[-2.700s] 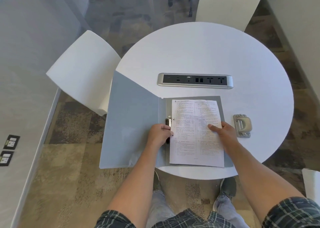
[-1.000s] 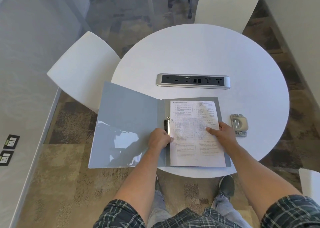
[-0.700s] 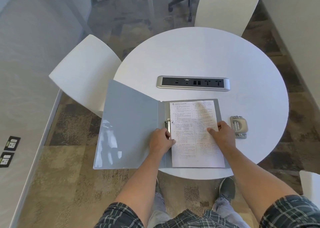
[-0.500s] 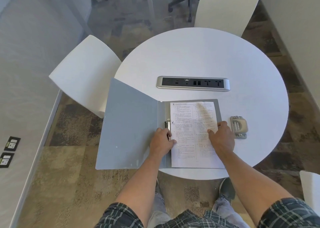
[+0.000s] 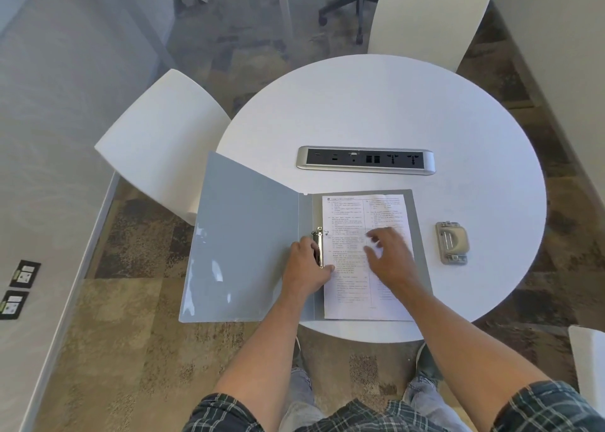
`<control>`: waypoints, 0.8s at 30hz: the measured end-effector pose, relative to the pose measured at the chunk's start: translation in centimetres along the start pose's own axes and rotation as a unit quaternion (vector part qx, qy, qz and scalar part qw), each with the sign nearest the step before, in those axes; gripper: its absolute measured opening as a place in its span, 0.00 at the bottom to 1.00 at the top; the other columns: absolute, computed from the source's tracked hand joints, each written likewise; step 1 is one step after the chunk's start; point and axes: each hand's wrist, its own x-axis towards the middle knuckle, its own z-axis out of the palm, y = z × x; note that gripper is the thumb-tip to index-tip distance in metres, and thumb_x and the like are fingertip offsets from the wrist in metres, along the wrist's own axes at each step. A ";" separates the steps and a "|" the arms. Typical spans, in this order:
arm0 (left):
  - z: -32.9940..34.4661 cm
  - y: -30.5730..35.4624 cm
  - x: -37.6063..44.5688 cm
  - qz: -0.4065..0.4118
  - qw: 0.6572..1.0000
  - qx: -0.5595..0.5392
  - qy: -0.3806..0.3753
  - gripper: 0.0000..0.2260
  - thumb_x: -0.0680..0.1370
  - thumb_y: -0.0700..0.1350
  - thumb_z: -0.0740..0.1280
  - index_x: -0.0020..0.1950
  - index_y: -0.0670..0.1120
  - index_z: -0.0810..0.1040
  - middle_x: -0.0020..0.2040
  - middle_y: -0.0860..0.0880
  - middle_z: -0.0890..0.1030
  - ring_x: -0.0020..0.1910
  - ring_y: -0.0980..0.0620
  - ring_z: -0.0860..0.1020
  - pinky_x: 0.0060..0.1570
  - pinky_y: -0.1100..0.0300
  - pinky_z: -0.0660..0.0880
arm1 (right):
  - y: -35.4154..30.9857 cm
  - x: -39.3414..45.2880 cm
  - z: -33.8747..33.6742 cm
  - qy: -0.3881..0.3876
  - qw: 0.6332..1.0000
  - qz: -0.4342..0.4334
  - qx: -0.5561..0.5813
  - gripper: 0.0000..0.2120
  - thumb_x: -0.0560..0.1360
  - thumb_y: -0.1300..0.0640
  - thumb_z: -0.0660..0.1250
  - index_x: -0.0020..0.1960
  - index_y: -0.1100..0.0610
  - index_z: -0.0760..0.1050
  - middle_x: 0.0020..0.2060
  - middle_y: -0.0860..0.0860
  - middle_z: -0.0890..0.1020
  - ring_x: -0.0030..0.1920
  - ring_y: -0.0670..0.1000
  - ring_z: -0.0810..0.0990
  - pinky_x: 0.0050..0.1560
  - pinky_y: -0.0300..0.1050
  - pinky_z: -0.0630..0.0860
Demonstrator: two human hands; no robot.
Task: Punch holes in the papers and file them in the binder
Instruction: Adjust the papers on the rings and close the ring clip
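A grey binder (image 5: 248, 241) lies open at the near edge of a round white table, its left cover hanging past the table's edge. Printed papers (image 5: 347, 215) lie on its right half, beside the metal ring clip (image 5: 317, 240). My left hand (image 5: 306, 263) rests on the lower part of the clip and the papers' left edge. My right hand (image 5: 388, 256) hovers over the middle of the papers, blurred, with its fingers spread and nothing in them. A beige and metal hole punch (image 5: 451, 242) sits on the table to the right of the binder.
A silver socket strip (image 5: 365, 160) is set into the round white table (image 5: 376, 104) beyond the binder. White chairs stand at the left (image 5: 163, 143) and far side (image 5: 429, 15). Another white edge (image 5: 589, 359) shows at the lower right.
My right hand has lifted off the papers' right edge and moved left over their middle, fingers spreading. The left hand stays at the ring clip. The left cover wobbled slightly.
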 end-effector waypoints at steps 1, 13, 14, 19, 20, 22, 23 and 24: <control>-0.1 0.0 0.0 -0.001 1.000 -0.010 -0.002 0.29 0.70 0.50 0.79 0.63 0.49 0.67 0.60 0.50 0.70 0.57 0.51 0.75 0.52 0.62 0.74 | -0.9 -0.2 0.5 -0.040 0.999 -0.026 0.007 0.10 0.77 0.56 0.73 0.58 0.54 0.80 0.51 0.47 0.81 0.48 0.46 0.80 0.54 0.48 0.81; 0.0 -1.0 -2.2 -0.094 0.995 -0.008 -0.012 0.09 0.78 0.41 0.66 0.49 0.47 0.86 0.44 0.49 0.86 0.40 0.50 0.80 0.36 0.62 0.72 | -1.9 -1.2 4.9 -0.213 0.950 0.117 0.194 0.08 0.79 0.49 0.72 0.54 0.48 0.87 0.48 0.43 0.88 0.55 0.46 0.83 0.64 0.49 0.77; 0.0 -1.1 -2.4 -0.096 0.995 -0.015 -0.007 0.09 0.78 0.41 0.66 0.47 0.46 0.86 0.41 0.50 0.85 0.39 0.51 0.80 0.33 0.62 0.70 | -1.9 -1.2 4.9 -0.210 0.947 0.122 0.210 0.06 0.79 0.51 0.72 0.53 0.49 0.86 0.47 0.44 0.88 0.54 0.46 0.84 0.63 0.49 0.77; 0.3 -1.1 -2.3 -0.103 0.993 -0.035 0.042 0.08 0.77 0.41 0.66 0.41 0.44 0.83 0.36 0.48 0.84 0.38 0.46 0.82 0.35 0.55 0.78 | -1.8 -1.6 4.8 -0.177 0.950 0.129 0.222 0.04 0.76 0.53 0.76 0.45 0.53 0.84 0.42 0.48 0.86 0.45 0.48 0.82 0.51 0.45 0.78; 0.4 -1.1 -2.3 -0.101 0.993 -0.039 0.039 0.08 0.78 0.41 0.66 0.41 0.44 0.83 0.36 0.48 0.84 0.38 0.47 0.82 0.34 0.56 0.76 | -1.7 -1.6 4.9 -0.176 0.951 0.126 0.221 0.05 0.76 0.53 0.76 0.44 0.53 0.84 0.41 0.48 0.86 0.43 0.47 0.82 0.50 0.45 0.78; 0.5 -1.2 -2.1 -0.098 0.993 -0.053 0.037 0.08 0.78 0.41 0.67 0.41 0.45 0.83 0.36 0.49 0.84 0.37 0.49 0.82 0.33 0.59 0.74 | -1.6 -1.6 4.8 -0.185 0.949 0.121 0.226 0.05 0.75 0.53 0.77 0.43 0.53 0.84 0.41 0.48 0.86 0.43 0.47 0.82 0.51 0.47 0.79; 0.5 -1.3 -2.1 -0.099 0.993 -0.058 0.037 0.08 0.78 0.41 0.67 0.41 0.45 0.83 0.36 0.50 0.84 0.36 0.50 0.81 0.32 0.61 0.73 | -1.5 -1.5 4.8 -0.191 0.946 0.121 0.232 0.05 0.75 0.53 0.77 0.43 0.52 0.84 0.41 0.48 0.87 0.44 0.49 0.83 0.53 0.49 0.80; 0.6 -1.4 -2.0 -0.100 0.992 -0.061 0.038 0.07 0.78 0.42 0.68 0.41 0.45 0.83 0.36 0.50 0.84 0.36 0.51 0.81 0.32 0.62 0.73 | -1.5 -1.5 4.7 -0.197 0.943 0.121 0.238 0.05 0.75 0.53 0.77 0.42 0.52 0.84 0.41 0.49 0.87 0.46 0.52 0.84 0.55 0.51 0.80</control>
